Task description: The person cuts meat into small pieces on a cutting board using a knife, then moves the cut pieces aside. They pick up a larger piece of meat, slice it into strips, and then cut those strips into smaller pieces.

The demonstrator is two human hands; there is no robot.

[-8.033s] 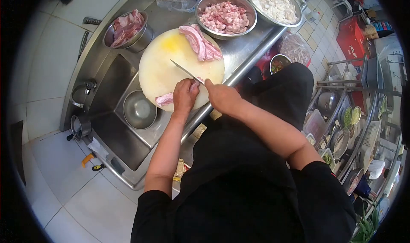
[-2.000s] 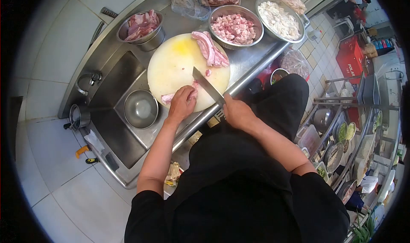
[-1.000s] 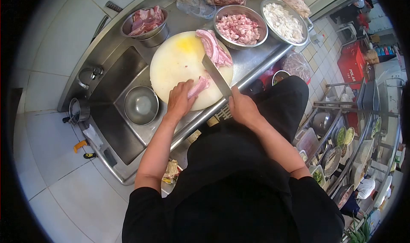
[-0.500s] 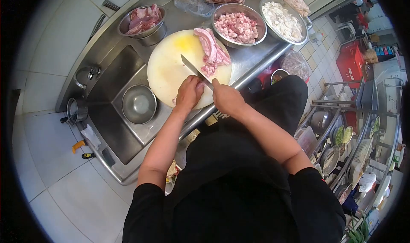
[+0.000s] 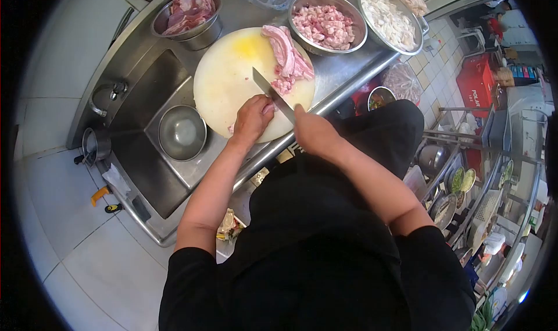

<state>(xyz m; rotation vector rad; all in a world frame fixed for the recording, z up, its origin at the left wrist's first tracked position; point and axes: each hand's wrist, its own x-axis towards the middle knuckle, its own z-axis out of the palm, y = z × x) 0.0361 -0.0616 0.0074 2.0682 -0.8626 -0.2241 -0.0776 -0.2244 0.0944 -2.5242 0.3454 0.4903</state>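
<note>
My right hand (image 5: 317,134) is wrapped round the handle of a knife (image 5: 272,92), its blade slanting up and left over the round white cutting board (image 5: 224,78). Curled fingers of my left hand (image 5: 251,120) press a small piece of pork (image 5: 269,107) beside the blade; much of that piece is hidden. On the blade's far side lie a strip of pork (image 5: 285,49) and a little heap of diced pork (image 5: 283,85). A scrap of meat shows by my left wrist.
Behind the board stand bowls of pork cubes (image 5: 325,22), white sliced food (image 5: 389,22) and larger meat pieces (image 5: 189,14). A metal bowl (image 5: 182,133) sits beside the sink (image 5: 145,116) at left. The steel counter edge (image 5: 343,89) runs before me.
The knife has shifted slightly right, opening a small gap from my left fingers. My left hand still presses the pork piece. The whole view has tilted a little.
</note>
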